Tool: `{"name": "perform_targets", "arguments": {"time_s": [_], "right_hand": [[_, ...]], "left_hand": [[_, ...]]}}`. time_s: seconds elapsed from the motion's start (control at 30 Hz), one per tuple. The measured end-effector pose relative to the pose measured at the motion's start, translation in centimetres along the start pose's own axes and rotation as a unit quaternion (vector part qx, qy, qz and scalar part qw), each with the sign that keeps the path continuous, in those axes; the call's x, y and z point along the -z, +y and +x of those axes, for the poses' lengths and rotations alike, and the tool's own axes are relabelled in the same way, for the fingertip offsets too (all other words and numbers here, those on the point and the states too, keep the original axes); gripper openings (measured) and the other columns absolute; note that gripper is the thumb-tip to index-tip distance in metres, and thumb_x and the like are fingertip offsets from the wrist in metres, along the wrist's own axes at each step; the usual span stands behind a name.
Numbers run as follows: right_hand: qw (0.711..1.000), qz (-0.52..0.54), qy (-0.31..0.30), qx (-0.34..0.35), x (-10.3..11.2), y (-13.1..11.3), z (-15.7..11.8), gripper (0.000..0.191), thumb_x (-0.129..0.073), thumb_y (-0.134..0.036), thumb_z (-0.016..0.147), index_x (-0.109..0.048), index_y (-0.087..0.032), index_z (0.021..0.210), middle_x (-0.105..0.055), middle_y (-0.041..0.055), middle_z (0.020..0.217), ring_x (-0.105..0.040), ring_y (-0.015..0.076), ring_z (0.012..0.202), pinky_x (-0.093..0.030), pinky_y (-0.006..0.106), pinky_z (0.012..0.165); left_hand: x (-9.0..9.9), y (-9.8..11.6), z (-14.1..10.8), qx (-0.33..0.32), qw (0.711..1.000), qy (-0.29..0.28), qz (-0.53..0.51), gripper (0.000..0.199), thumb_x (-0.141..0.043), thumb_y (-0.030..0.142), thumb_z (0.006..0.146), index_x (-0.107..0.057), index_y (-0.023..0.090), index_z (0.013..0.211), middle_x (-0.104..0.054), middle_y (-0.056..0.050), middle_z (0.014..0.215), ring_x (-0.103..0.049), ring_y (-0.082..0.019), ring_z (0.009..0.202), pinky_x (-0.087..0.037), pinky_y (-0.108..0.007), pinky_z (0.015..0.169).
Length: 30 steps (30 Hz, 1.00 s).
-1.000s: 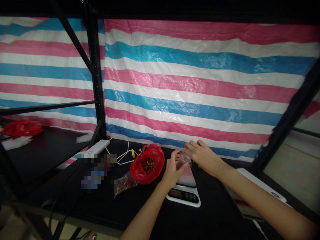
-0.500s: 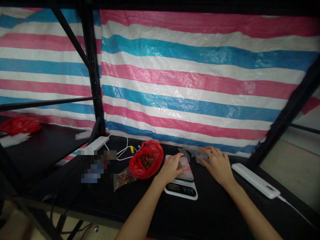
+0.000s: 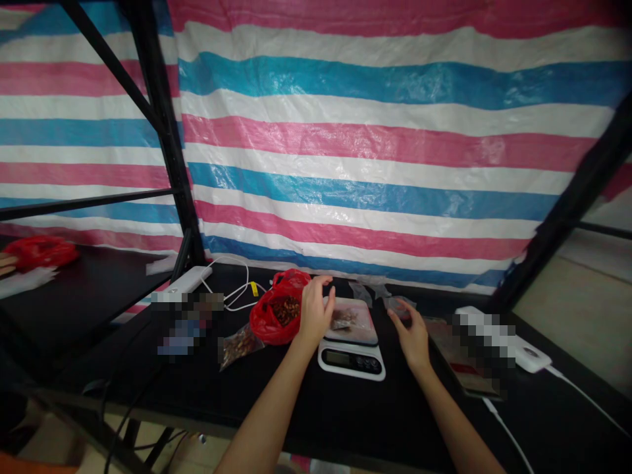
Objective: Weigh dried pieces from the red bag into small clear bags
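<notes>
Beside the left edge of a white kitchen scale (image 3: 350,362), my left hand (image 3: 315,313) is raised with its fingers apart, holding nothing. On the scale's platform lies a small clear bag (image 3: 345,320) with brownish bits inside. My right hand (image 3: 413,334) is to the right of the scale, thumb and fingers closed around a clear, rounded plastic cup (image 3: 401,307), partly hidden by the fingers. Behind my left hand stands an open red plastic bag (image 3: 266,320) of dried brown pieces. A filled clear bag (image 3: 241,345) lies in front of it.
Flat clear bags (image 3: 362,293) lie behind the scale. A phone-like flat device (image 3: 459,355) with a cable and a white power strip (image 3: 533,354) are at the right. Another white strip (image 3: 185,283) and cable are at the left, by a black metal post (image 3: 170,151). Striped sheeting (image 3: 370,151) hangs behind.
My left hand has moved left off the scale platform, and the small bag lies uncovered there. My right hand has drawn slightly nearer with the clear cup. The flat device now shows at the right.
</notes>
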State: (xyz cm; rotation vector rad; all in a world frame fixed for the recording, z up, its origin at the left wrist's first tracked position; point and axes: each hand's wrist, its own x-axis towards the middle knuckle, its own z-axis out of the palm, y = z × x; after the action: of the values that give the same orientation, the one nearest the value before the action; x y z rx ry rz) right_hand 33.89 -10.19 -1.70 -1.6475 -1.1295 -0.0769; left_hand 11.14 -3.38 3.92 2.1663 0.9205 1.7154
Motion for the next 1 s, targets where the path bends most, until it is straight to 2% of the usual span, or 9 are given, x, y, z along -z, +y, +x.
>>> {"name": "perform_targets", "arguments": {"time_s": [0.07,0.13,0.3,0.67,0.77,0.83,0.87,0.93,1.0], "right_hand": [[1.000,-0.015,-0.009,-0.003,-0.1,0.0,0.0,0.051,-0.050,-0.051,0.077,-0.054,-0.014,0.112,-0.057,0.0108,0.100,-0.053,0.0211,0.080,-0.041,0.038,0.082],[0.998,-0.050,-0.022,0.032,-0.1,-0.2,-0.2,0.049,-0.049,-0.050,0.078,-0.053,-0.015,0.112,-0.057,0.0097,0.099,-0.052,0.0213,0.081,-0.041,0.038,0.082],[0.980,-0.134,-0.061,0.135,-0.1,-1.1,-0.7,0.040,-0.047,-0.044,0.082,-0.053,-0.019,0.112,-0.057,0.0085,0.102,-0.050,0.0237,0.092,-0.040,0.039,0.084],[0.973,-0.160,-0.047,0.159,-0.2,-0.1,-0.5,0.038,-0.048,-0.042,0.081,-0.054,-0.020,0.112,-0.057,0.0070,0.103,-0.050,0.0234,0.094,-0.040,0.037,0.085],[0.973,-0.155,-0.036,0.165,0.2,-0.6,-0.6,0.039,-0.047,-0.044,0.082,-0.055,-0.020,0.111,-0.057,0.0071,0.102,-0.049,0.0234,0.095,-0.039,0.038,0.085],[0.974,-0.143,-0.003,0.174,0.9,-1.7,-0.7,0.040,-0.046,-0.045,0.082,-0.054,-0.019,0.111,-0.056,0.0079,0.103,-0.049,0.0240,0.097,-0.038,0.039,0.087],[0.974,-0.136,0.018,0.180,1.3,-2.5,-0.8,0.041,-0.046,-0.046,0.082,-0.054,-0.019,0.112,-0.056,0.0084,0.104,-0.048,0.0243,0.097,-0.037,0.039,0.088],[0.971,-0.124,0.043,0.202,1.9,-4.7,-0.7,0.042,-0.045,-0.046,0.083,-0.052,-0.018,0.114,-0.056,0.0092,0.106,-0.048,0.0246,0.098,-0.036,0.039,0.088],[0.960,-0.116,0.014,0.255,2.0,-7.9,-0.5,0.041,-0.047,-0.044,0.084,-0.051,-0.019,0.116,-0.056,0.0088,0.106,-0.049,0.0242,0.098,-0.036,0.038,0.087]], "left_hand": [[0.1,-0.6,0.3,0.006,0.998,0.065,0.002,0.015,-0.043,0.019,0.086,-0.051,0.018,0.098,-0.057,-0.006,0.094,-0.053,-0.018,0.093,-0.041,-0.034,0.085],[0.3,-0.9,0.5,-0.006,0.996,0.093,0.003,0.011,-0.046,0.017,0.084,-0.054,0.019,0.091,-0.057,-0.005,0.093,-0.053,-0.017,0.092,-0.041,-0.033,0.085],[0.6,-0.5,0.5,-0.052,0.994,0.090,0.021,0.010,-0.051,0.014,0.080,-0.060,0.019,0.080,-0.058,-0.003,0.089,-0.053,-0.016,0.089,-0.042,-0.032,0.084],[0.2,-0.7,0.3,-0.094,0.991,0.098,0.019,0.013,-0.054,0.008,0.075,-0.062,0.018,0.076,-0.057,-0.004,0.089,-0.053,-0.015,0.086,-0.043,-0.031,0.079],[0.3,-0.4,0.3,-0.091,0.992,0.092,0.014,0.013,-0.054,0.007,0.075,-0.062,0.018,0.077,-0.057,-0.004,0.090,-0.052,-0.016,0.087,-0.042,-0.031,0.080],[0.7,0.0,0.1,-0.077,0.992,0.099,0.017,0.012,-0.054,0.008,0.075,-0.061,0.018,0.077,-0.057,-0.003,0.090,-0.052,-0.016,0.088,-0.041,-0.032,0.081],[1.1,0.2,-0.2,-0.063,0.991,0.117,0.018,0.011,-0.054,0.010,0.076,-0.061,0.019,0.078,-0.057,-0.003,0.091,-0.052,-0.016,0.089,-0.040,-0.033,0.083],[2.3,0.5,-0.9,-0.018,0.982,0.188,0.004,0.009,-0.052,0.014,0.079,-0.058,0.019,0.083,-0.056,-0.004,0.093,-0.051,-0.018,0.092,-0.038,-0.036,0.086],[3.9,0.6,-2.1,0.029,0.959,0.279,-0.048,0.011,-0.046,0.019,0.083,-0.052,0.019,0.093,-0.053,-0.007,0.099,-0.050,-0.019,0.097,-0.037,-0.038,0.088]]}}
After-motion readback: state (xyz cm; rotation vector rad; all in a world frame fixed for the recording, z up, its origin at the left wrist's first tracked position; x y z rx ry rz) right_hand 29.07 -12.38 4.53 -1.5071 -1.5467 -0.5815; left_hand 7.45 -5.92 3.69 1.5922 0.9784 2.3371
